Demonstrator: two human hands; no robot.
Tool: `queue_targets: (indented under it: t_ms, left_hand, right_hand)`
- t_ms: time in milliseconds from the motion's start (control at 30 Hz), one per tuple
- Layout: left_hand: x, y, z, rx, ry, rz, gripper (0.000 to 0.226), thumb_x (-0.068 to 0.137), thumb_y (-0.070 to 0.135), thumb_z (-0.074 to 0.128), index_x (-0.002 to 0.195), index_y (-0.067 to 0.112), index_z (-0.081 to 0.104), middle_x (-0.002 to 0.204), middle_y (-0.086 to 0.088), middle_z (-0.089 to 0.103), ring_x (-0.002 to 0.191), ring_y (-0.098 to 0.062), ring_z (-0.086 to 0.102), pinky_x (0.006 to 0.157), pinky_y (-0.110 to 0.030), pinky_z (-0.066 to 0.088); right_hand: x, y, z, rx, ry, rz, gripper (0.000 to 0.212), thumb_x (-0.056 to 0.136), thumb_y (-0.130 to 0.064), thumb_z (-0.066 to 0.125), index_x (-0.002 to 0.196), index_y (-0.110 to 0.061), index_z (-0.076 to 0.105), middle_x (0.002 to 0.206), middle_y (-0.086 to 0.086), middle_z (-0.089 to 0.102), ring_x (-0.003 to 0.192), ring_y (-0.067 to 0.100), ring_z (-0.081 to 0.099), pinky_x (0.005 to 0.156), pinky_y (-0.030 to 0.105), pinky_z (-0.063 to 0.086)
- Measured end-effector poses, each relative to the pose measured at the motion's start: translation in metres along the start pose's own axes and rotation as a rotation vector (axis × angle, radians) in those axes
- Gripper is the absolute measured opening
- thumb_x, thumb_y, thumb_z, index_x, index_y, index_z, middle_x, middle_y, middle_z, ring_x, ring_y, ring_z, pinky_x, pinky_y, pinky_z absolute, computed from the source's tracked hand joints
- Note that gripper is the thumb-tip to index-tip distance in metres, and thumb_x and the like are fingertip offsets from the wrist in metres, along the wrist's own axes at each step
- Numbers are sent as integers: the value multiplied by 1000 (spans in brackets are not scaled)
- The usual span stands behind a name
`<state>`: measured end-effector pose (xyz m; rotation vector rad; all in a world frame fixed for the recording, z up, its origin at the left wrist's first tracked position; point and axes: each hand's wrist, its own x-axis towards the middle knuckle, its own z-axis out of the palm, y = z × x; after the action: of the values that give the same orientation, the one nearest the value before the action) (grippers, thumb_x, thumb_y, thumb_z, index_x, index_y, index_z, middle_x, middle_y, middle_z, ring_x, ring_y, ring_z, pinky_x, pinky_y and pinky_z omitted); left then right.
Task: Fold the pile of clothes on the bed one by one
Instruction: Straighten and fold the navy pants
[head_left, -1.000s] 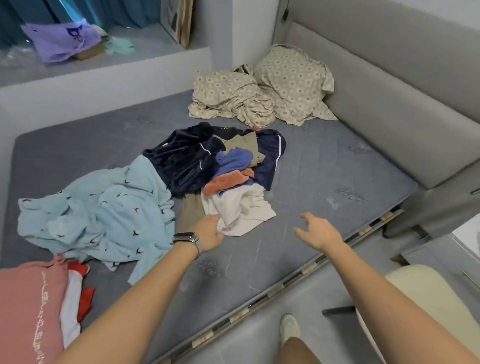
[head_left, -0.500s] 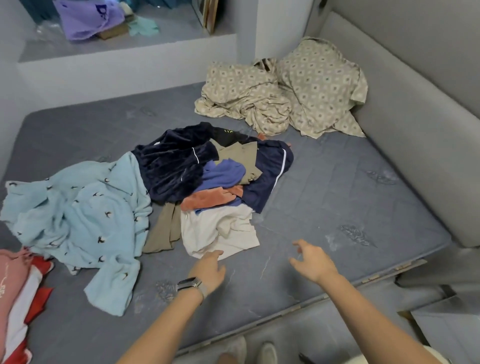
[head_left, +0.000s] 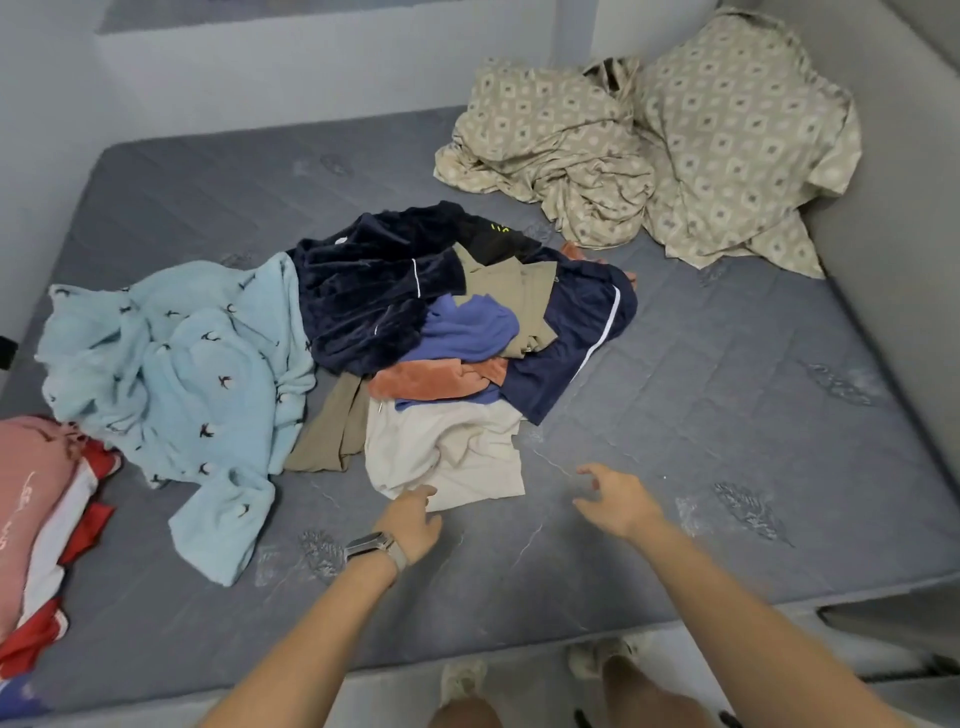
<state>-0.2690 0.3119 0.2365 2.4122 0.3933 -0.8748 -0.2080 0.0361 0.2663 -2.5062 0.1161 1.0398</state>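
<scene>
Cream cloth lies nearest us — the cream garment (head_left: 447, 457) at the near edge of the pile of clothes (head_left: 415, 332) in the middle of the bed (head_left: 727, 395). Our left hand (head_left: 413, 525) reaches its fingertips to that garment's near hem; whether it has a grip yet we cannot tell. Our right hand (head_left: 615, 501) hovers just right of it, fingers spread, holding nothing. At the near left, a folded stack (head_left: 36, 525) suggests some pieces are done — the tangled pile, with the light blue robe (head_left: 171, 374), is left.
</scene>
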Motion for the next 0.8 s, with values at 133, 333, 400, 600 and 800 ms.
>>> queue_targets:
  t_ms: [133, 333, 400, 600, 800]
  left_hand:
    - [16, 32, 10, -54, 59, -89, 49, 94, 19, 52, 140, 7, 40, 137, -12, 50, 123, -22, 50, 100, -24, 36]
    - [43, 123, 80, -281, 116, -212, 41, 92, 18, 54, 133, 12, 48, 122, -7, 61, 106, -22, 60, 90, -26, 45]
    - [57, 154, 113, -287, 67, -182, 44, 94, 19, 53, 136, 14, 46, 131, -5, 58, 119, -21, 56, 97, -21, 38]
    - [115, 188, 172, -277, 87, -118, 53, 91, 31, 54, 141, 32, 37, 141, 4, 46, 127, -16, 49, 103, -25, 38]
    - [218, 162, 206, -78, 212, -47, 52, 93, 32, 52, 141, 24, 36, 140, -1, 43, 125, -21, 46, 102, -31, 39]
  right_hand:
    - [42, 19, -38, 10, -8, -57, 46, 90, -23, 57, 135, -22, 49, 125, 4, 58, 117, 22, 53, 99, 30, 44]
    - [116, 72, -82, -84, -103, -89, 43, 89, -17, 57, 131, -17, 53, 118, 5, 65, 115, 20, 57, 96, 24, 41]
    - [144, 86, -87, -87, -118, -40, 43, 89, -18, 58, 131, -14, 53, 120, 7, 65, 116, 21, 58, 96, 23, 40]
    - [235, 93, -79, 47, -97, 35, 29, 86, -27, 63, 108, -8, 60, 106, 9, 65, 107, 24, 62, 81, 25, 43]
    - [345, 62, -40, 638, -66, 112, 22, 91, -33, 63, 89, -13, 55, 88, 3, 60, 70, 15, 53, 60, 25, 46]
